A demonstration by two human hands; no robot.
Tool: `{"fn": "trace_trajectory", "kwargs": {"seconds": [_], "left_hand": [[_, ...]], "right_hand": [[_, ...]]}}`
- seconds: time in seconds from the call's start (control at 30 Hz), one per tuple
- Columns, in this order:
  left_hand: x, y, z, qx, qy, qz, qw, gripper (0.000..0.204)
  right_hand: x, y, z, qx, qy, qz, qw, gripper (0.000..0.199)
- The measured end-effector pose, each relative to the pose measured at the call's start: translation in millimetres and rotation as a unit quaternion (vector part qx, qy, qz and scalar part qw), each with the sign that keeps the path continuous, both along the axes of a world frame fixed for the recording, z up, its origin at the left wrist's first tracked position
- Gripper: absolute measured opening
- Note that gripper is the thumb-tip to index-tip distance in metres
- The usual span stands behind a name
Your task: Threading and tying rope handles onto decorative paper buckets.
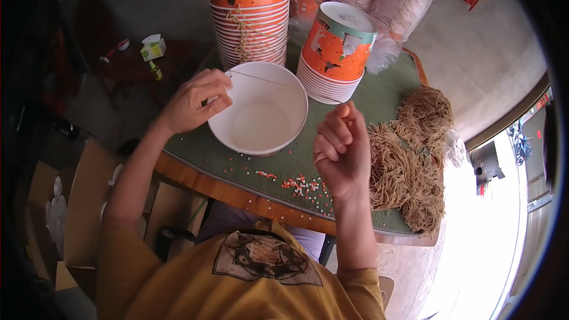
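A white-lined paper bucket (261, 115) stands at the table's near left, its open mouth tilted toward me. My left hand (198, 99) is at its left rim, fingers curled over the edge and thumb lower down. From a spot beside those fingertips, a thin cord (261, 78) stretches across the bucket's mouth toward the right. To the right of the bucket my right hand (341, 148) is raised and closed, pinching the cord's end between thumb and forefinger. Small white and orange beads (305, 186) lie scattered on the green tabletop below the hands.
Bundles of tan cord (409, 160) cover the table's right side. Behind the bucket rise a tall stack of orange buckets (252, 29) and an upside-down stack (338, 53). Plastic-wrapped stacks (403, 0) stand farther back. A cardboard box (98, 201) is at the lower left.
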State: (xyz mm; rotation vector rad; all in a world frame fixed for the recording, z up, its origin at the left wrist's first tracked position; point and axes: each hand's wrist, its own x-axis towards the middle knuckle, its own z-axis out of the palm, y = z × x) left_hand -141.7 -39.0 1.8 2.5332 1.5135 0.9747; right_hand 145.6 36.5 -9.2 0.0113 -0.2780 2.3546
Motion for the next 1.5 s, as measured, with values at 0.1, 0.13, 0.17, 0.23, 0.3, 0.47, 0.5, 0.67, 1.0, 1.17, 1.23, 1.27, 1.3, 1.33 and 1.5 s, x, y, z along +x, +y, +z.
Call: {"fn": "trace_trajectory", "kwargs": {"seconds": [0.1, 0.13, 0.17, 0.23, 0.3, 0.47, 0.5, 0.67, 1.0, 1.17, 1.23, 1.27, 1.3, 1.33, 1.5], "left_hand": [[33.4, -16.4, -9.2, 0.259, 0.006, 0.174, 0.950, 0.016], [49.1, -30.1, -15.2, 0.239, -0.031, 0.167, 0.956, 0.020], [71.9, -46.2, -20.7, 0.220, -0.068, 0.163, 0.959, 0.025], [125.1, -63.3, -27.7, 0.029, -0.244, 0.119, 0.962, 0.049], [158.9, -64.2, -37.6, -0.093, -0.398, 0.106, 0.907, 0.039], [157.1, -62.2, -45.7, -0.335, -0.504, 0.069, 0.793, 0.014], [156.7, -63.5, -45.5, -0.337, -0.466, 0.081, 0.814, 0.011], [146.1, -66.4, -52.4, -0.278, -0.374, 0.113, 0.878, 0.013], [134.7, -59.2, -28.0, -0.220, -0.221, 0.118, 0.943, 0.016], [131.4, -33.0, 0.2, 0.132, 0.029, 0.174, 0.975, 0.021], [122.0, -19.4, -3.8, 0.064, 0.016, 0.160, 0.985, 0.021], [118.1, -14.7, -5.0, -0.005, 0.002, 0.147, 0.989, 0.021], [116.8, -10.8, -2.7, -0.157, -0.115, 0.136, 0.971, 0.018], [115.1, -9.1, -1.0, -0.156, -0.113, 0.137, 0.972, 0.018], [99.4, -5.9, 10.9, -0.281, -0.240, 0.117, 0.922, 0.010]], "right_hand": [[-9.0, -4.2, -9.5, -0.034, 0.010, -0.010, 0.999, 0.028], [-14.2, -6.5, -13.5, -0.032, 0.015, -0.009, 0.999, 0.028], [-20.0, -10.9, -13.6, -0.049, 0.018, -0.001, 0.999, 0.028], [-26.1, -20.7, -9.6, -0.041, 0.026, -0.002, 0.999, 0.028], [-27.9, -25.8, -7.4, -0.028, 0.032, -0.001, 0.999, 0.028], [-15.2, -26.2, -11.8, -0.002, -0.030, -0.058, 0.998, 0.028], [-7.4, -20.2, -18.7, 0.047, -0.042, -0.055, 0.996, 0.028], [20.6, -4.9, -53.4, 0.416, -0.509, -0.314, 0.685, 0.021], [18.0, -59.4, -49.1, 0.593, -0.402, -0.165, 0.678, 0.028], [20.1, -57.2, -60.3, 0.462, -0.456, -0.235, 0.723, 0.006], [17.6, -53.1, -61.7, 0.437, -0.464, -0.251, 0.729, 0.005], [16.1, -51.0, -61.1, 0.412, -0.471, -0.265, 0.733, 0.005], [14.7, -48.2, -59.7, 0.429, -0.482, -0.292, 0.706, 0.003], [13.7, -46.6, -59.1, 0.429, -0.481, -0.292, 0.706, 0.003], [11.6, -46.0, -57.0, 0.462, -0.500, -0.356, 0.640, 0.007]]}}
